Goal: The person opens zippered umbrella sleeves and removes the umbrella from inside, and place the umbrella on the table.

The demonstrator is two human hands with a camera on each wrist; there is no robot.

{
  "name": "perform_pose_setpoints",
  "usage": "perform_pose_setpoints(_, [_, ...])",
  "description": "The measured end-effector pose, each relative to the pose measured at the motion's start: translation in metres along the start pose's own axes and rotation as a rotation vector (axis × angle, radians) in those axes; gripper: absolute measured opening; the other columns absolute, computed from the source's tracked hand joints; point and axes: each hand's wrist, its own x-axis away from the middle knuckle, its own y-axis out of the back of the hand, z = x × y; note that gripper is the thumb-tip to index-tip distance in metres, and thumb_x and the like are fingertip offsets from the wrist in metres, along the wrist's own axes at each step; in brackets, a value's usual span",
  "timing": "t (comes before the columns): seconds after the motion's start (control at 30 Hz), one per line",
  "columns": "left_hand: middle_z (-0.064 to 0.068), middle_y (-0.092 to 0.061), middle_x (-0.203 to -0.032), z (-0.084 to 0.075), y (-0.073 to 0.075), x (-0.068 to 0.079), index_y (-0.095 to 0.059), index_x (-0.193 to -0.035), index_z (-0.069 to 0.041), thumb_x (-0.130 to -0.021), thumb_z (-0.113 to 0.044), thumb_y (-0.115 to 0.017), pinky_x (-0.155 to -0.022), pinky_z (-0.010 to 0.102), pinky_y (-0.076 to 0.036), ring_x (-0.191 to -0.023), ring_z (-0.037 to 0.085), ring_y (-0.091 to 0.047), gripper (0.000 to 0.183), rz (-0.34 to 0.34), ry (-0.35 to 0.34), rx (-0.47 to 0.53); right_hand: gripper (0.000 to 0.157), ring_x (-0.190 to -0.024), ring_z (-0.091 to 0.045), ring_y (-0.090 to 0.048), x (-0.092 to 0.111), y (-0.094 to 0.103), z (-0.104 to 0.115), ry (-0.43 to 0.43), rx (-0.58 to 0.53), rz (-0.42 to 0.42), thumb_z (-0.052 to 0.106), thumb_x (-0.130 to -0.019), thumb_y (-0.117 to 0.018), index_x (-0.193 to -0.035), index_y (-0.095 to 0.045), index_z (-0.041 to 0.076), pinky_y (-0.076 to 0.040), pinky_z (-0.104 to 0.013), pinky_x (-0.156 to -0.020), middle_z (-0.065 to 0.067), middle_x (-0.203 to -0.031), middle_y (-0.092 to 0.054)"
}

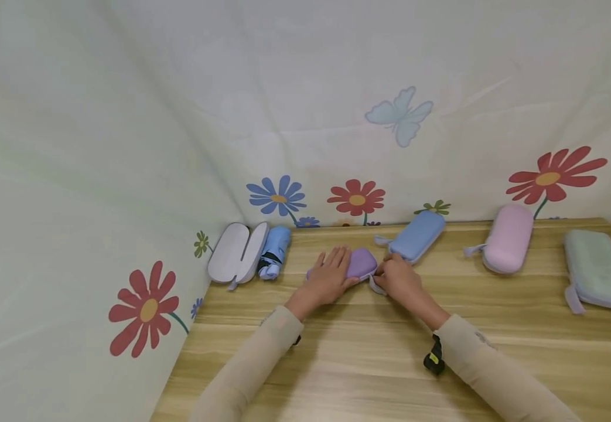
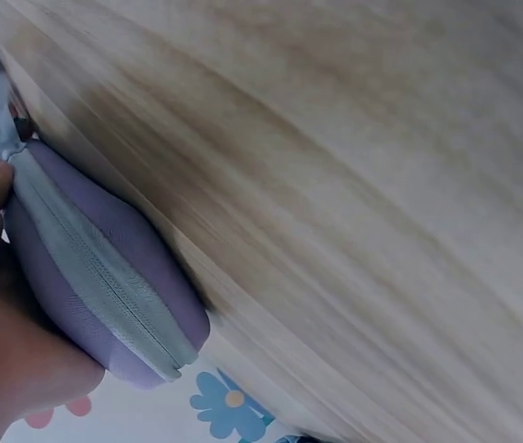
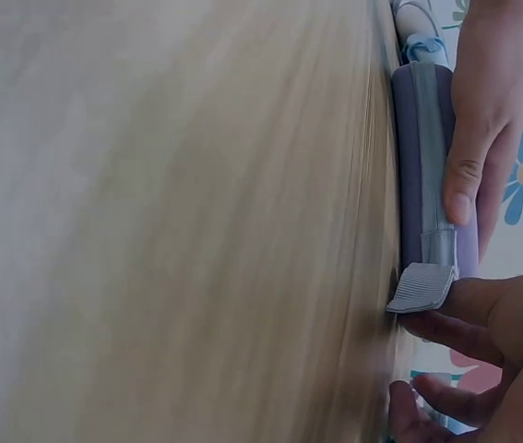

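Note:
A purple zippered case [image 1: 361, 264] lies on the wooden table, its grey zipper [image 2: 104, 277] running along the side. My left hand [image 1: 328, 272] rests on top of it with straight fingers pressing down, and the thumb lies along the zipper side in the right wrist view. At the case's right end, my right hand [image 1: 401, 280] has its fingertips curled at the base of a grey strap [image 3: 422, 287] and pinches there. What lies between those fingertips is partly hidden. Just behind the right hand sits a blue case [image 1: 417, 236].
Left of the hands stand an open white case [image 1: 228, 253] and a folded blue umbrella [image 1: 275, 252]. Toward the right lie a pink case [image 1: 509, 239] and a green case [image 1: 597, 268], both with straps. A flower-printed curtain [image 1: 316, 117] borders the table's back and left.

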Motion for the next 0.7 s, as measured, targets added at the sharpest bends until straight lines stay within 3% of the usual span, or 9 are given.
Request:
perform_pose_setpoints(0.17, [0.013, -0.017, -0.169, 0.0, 0.0, 0.0, -0.013, -0.163, -0.005, -0.107, -0.053, -0.036, -0.123, 0.054, -0.014, -0.156, 0.029, -0.013, 0.077, -0.005, 0.004, 0.03, 0.013, -0.122, -0.047, -0.056, 0.001, -0.002, 0.002, -0.008, -0.025, -0.029, 0.02, -0.093, -0.074, -0.091, -0.083, 0.012, -0.054, -0.06, -0.086, -0.02, -0.134, -0.061])
perform_pose_setpoints(0.47, [0.011, -0.018, -0.169, 0.0, -0.005, 0.001, -0.015, -0.164, -0.007, -0.107, -0.057, -0.032, -0.123, 0.054, -0.016, -0.156, 0.027, -0.014, 0.078, -0.036, 0.0, 0.016, 0.01, -0.121, -0.05, -0.054, 0.007, -0.004, 0.002, -0.022, -0.001, -0.067, 0.022, -0.09, -0.076, -0.089, -0.08, 0.013, -0.054, -0.065, -0.075, -0.022, -0.138, -0.057])
perform_pose_setpoints(0.6, [0.009, -0.019, -0.169, 0.001, -0.006, 0.0, -0.017, -0.164, -0.008, -0.106, -0.058, -0.033, -0.123, 0.055, -0.016, -0.156, 0.027, -0.015, 0.078, -0.056, -0.013, 0.02, 0.012, -0.12, -0.051, -0.051, 0.01, -0.008, 0.002, 0.056, 0.077, -0.136, 0.02, -0.087, -0.074, -0.08, -0.075, 0.01, -0.055, -0.063, -0.073, -0.025, -0.135, -0.055])
perform_pose_setpoints(0.7, [0.009, -0.02, -0.169, 0.002, -0.007, -0.001, -0.017, -0.164, -0.009, -0.106, -0.059, -0.034, -0.123, 0.055, -0.017, -0.156, 0.026, -0.015, 0.078, -0.064, -0.022, 0.019, 0.012, -0.12, -0.052, -0.048, 0.01, -0.01, 0.0, 0.168, 0.159, -0.22, 0.015, -0.084, -0.072, -0.075, -0.073, 0.007, -0.054, -0.06, -0.083, -0.028, -0.134, -0.055])
